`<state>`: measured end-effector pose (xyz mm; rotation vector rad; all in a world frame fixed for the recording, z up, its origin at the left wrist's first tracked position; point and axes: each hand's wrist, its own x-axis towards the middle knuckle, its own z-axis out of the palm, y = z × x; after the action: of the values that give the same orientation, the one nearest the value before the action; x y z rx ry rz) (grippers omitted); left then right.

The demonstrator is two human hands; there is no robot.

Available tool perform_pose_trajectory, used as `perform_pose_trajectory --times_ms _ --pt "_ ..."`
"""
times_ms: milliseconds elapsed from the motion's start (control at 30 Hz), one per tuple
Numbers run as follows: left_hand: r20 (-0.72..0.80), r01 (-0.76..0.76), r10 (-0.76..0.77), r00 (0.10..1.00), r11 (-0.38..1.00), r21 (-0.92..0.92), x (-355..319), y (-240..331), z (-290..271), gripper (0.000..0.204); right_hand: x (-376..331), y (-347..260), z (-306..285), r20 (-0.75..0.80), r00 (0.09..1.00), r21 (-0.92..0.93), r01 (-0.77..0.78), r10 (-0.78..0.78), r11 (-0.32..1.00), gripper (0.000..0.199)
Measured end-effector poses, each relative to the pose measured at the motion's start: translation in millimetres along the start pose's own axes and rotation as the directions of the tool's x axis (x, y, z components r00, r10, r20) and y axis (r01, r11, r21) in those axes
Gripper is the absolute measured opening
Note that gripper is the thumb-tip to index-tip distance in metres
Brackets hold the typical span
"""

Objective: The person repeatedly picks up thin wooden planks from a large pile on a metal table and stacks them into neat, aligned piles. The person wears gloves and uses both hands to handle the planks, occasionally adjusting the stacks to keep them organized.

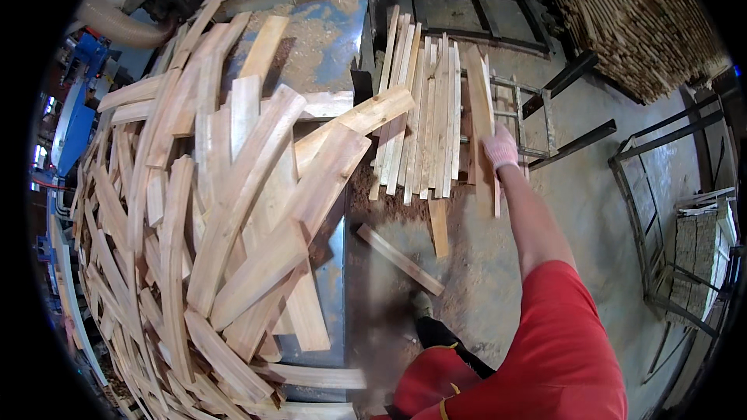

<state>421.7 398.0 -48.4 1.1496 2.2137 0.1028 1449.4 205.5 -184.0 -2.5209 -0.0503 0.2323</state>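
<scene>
My right hand (500, 148), in a pale pink work glove, reaches forward at the right end of a row of wooden boards (428, 109). Its fingers close on the edge of a long, narrow wooden board (480, 105), the rightmost of the row, which stands slightly tilted. The fingertips are partly hidden behind the glove and the board. The boards lie side by side, pointing away from me, on a low metal frame (510, 101). My left hand does not show.
On the left, a large heap of loose planks (249, 187) covers a metal table (334, 31). A short board (401, 259) lies on the floor. Stacked lumber (630, 15) stands at the back right, with metal racks (638, 210) along the right side. Black forks (576, 144) jut out beside the frame.
</scene>
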Motion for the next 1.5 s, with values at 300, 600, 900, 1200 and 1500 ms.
perform_pose_trajectory --times_ms 300,600,900,1200,1500 --pt "0.093 0.009 -0.024 0.995 0.989 0.150 -0.2 -29.8 -28.5 0.066 5.3 -20.3 39.8 -0.131 0.973 0.041 -0.185 0.188 0.982 0.072" --pt "-0.142 0.163 -0.198 0.970 0.961 -0.224 -62.5 53.0 10.0 0.061 -40.6 29.6 36.9 0.052 0.993 0.242 0.088 -0.103 0.966 0.063" --pt "0.168 0.167 0.153 0.974 0.019 -0.986 -49.8 -94.6 7.4 0.041 -327.3 -66.1 -37.7 0.375 0.795 0.606 0.180 -0.477 0.775 0.050" --pt "0.051 0.061 -0.044 0.998 0.264 -0.963 -140.5 -344.5 -20.2 0.036 -655.2 -70.4 -78.4 0.760 0.134 0.541 0.410 -0.635 0.734 0.051" --pt "-0.617 0.448 -0.126 0.776 0.799 0.401 -213.4 -489.7 -113.0 0.074 -678.8 -30.8 -64.6 0.841 0.126 0.459 0.350 -0.526 0.817 0.055"
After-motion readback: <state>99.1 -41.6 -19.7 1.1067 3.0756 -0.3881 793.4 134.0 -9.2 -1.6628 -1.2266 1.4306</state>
